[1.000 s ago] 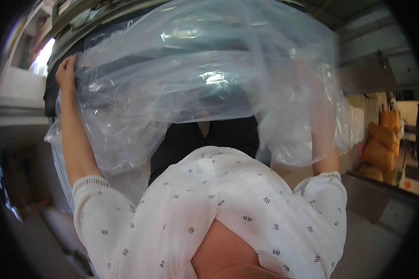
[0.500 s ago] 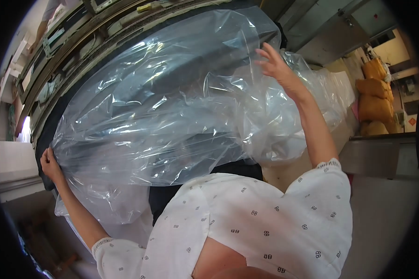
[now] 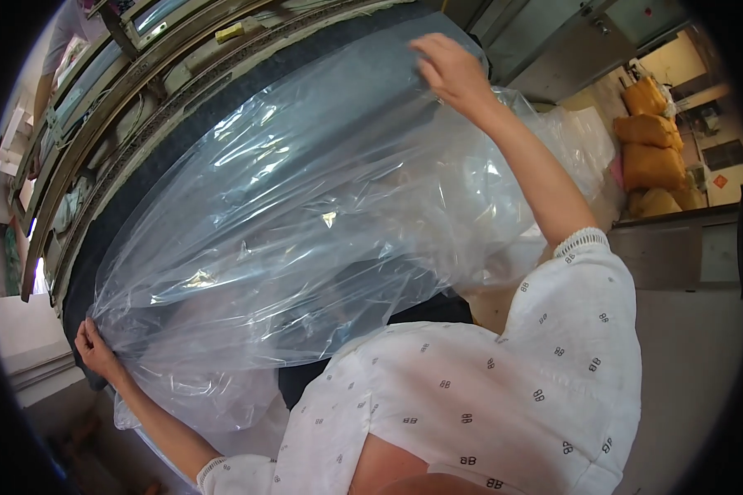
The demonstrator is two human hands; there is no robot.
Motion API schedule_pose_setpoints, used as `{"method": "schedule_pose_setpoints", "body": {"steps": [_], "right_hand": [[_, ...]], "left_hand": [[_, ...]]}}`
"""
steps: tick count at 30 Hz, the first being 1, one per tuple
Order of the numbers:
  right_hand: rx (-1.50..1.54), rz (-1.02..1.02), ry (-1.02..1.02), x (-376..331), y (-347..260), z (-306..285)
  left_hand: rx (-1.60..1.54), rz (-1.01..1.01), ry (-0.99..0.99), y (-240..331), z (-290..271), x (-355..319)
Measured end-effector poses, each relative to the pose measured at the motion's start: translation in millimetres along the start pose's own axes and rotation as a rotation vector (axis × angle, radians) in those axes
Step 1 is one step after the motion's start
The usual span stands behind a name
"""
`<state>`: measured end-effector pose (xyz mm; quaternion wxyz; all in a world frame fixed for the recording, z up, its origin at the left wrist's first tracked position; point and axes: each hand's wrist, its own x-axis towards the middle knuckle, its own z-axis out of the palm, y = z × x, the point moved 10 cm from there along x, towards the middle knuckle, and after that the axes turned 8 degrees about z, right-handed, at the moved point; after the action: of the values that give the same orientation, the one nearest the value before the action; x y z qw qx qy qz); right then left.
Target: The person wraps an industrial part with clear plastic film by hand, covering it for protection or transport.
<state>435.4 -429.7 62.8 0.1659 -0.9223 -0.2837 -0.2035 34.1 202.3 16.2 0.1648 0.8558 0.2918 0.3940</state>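
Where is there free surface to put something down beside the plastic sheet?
Little. The clear plastic sheet covers most of the dark surface. A bare dark strip remains between the sheet's upper edge and the wooden frame. Near the left hand and right hand it is crowded.

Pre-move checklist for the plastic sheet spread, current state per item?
1. Left hand grips the clear plastic sheet at its lower-left corner: ok.
2. Right hand holds the sheet's far upper edge: ok.
3. Sheet stretched between both hands: ok, though wrinkled.
4. Sheet lies over the dark mattress-like slab: ok; the far side is hidden, so full cover cannot tell.
5. Sheet free of snags on the wooden frame: cannot tell.
6. Loose plastic bunched to the right: not ok.
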Motion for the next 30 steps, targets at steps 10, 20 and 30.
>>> {"method": "schedule_pose_setpoints", "body": {"steps": [10,20,30], "right_hand": [[0.025,-0.04,-0.007,2,-37,49],[-0.104,-0.177,0.115,17,-41,46],[0.198,0.202,0.151,26,6,45]], "left_hand": [[0.078,-0.027,0.145,-8,-144,-4],[-0.03,-0.011,0.134,23,-224,-60],[-0.051,-0.147,0.088,21,-227,-135]]}}
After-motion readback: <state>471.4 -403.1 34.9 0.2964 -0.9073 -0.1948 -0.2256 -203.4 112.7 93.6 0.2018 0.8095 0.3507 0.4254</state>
